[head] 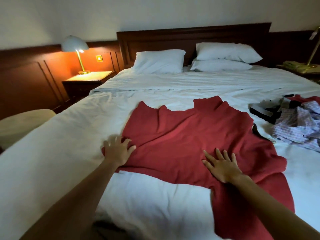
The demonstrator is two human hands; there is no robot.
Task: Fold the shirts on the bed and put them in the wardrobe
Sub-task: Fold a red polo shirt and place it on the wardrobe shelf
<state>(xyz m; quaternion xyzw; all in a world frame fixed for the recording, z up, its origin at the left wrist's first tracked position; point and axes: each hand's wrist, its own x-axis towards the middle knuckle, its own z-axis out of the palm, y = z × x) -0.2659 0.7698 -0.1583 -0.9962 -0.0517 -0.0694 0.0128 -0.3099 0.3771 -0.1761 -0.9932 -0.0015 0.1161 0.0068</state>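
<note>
A red shirt (183, 135) lies spread out on the white bed (72, 135), wrinkled, with its sleeves toward the pillows. My left hand (117, 149) lies with spread fingers on the shirt's left edge; it is blurred. My right hand (222, 164) presses flat on the shirt's lower right part, fingers straight and apart. A crumpled heap of other shirts (294, 125), one checked and one dark, sits at the bed's right side. No wardrobe is in view.
Three white pillows (159, 61) rest against the dark wooden headboard (190, 35). A nightstand (88, 78) with a lit lamp (76, 47) stands at the left. A pale chair (22, 122) is at the left edge. A brass lamp (313, 54) stands at the far right.
</note>
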